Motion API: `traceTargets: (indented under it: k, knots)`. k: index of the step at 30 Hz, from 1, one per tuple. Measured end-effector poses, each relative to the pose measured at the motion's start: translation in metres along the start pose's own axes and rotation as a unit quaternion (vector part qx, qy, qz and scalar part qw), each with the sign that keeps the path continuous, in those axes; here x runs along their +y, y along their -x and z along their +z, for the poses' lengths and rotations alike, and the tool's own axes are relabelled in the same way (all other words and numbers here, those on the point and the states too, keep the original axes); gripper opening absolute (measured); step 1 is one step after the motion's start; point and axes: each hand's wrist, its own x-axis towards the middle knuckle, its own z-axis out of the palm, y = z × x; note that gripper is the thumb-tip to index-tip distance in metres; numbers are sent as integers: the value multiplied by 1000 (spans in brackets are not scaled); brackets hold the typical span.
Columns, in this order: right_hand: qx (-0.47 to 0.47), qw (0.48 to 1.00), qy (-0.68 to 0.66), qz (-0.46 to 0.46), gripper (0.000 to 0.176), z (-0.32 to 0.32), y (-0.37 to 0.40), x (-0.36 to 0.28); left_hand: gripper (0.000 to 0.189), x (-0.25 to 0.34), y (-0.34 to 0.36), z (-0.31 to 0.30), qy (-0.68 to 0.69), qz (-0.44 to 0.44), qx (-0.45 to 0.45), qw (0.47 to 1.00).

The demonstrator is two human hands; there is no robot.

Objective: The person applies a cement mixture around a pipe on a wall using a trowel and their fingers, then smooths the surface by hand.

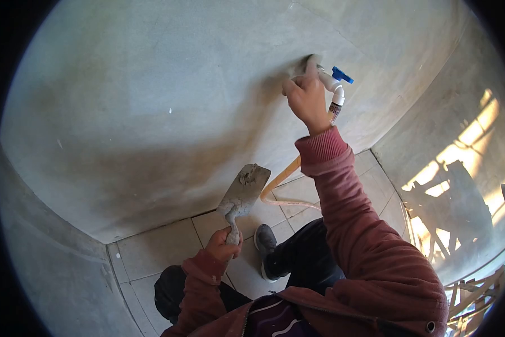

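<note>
My left hand [224, 245] is wrapped round the handle of a trowel [245, 188], whose flat blade carries a small lump of grey mortar. My right hand [308, 98] is raised to the grey wall [151, 84], with one finger stretched to a dark spot where a white pipe [332, 84] meets the wall. Its other fingers are curled, and whether they hold anything is too small to tell. A blue valve handle [342, 75] sits on the pipe, just right of my right hand.
An orange hose [280, 178] runs from the pipe down to the tiled floor [162, 250]. My shoe [265, 240] stands on the tiles. Side walls rise at the left and right. Wooden strips [474, 297] lie at the lower right.
</note>
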Motion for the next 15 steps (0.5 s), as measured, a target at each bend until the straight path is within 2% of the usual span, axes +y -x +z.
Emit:
traceTargets:
  k: [5, 7, 9, 11, 15]
  knots:
    - [-37, 999, -20, -24, 79, -2, 7, -14, 21, 1, -1, -3, 10, 4, -16, 1000]
    - [-7, 999, -35, 33, 75, -7, 8, -17, 21, -1, 0, -2, 16, -4, -16, 1000]
    - [-2, 998, -33, 48, 79, 2, 4, -4, 21, -3, -1, -3, 0, 4, -6, 1000]
    - [-6, 1000, 26, -8, 81, 13, 6, 0, 20, -1, 0, -2, 9, 0, -11, 1000]
    - [-71, 997, 9, -26, 85, 8, 25, -12, 15, -1, 0, -1, 12, 7, -12, 1000]
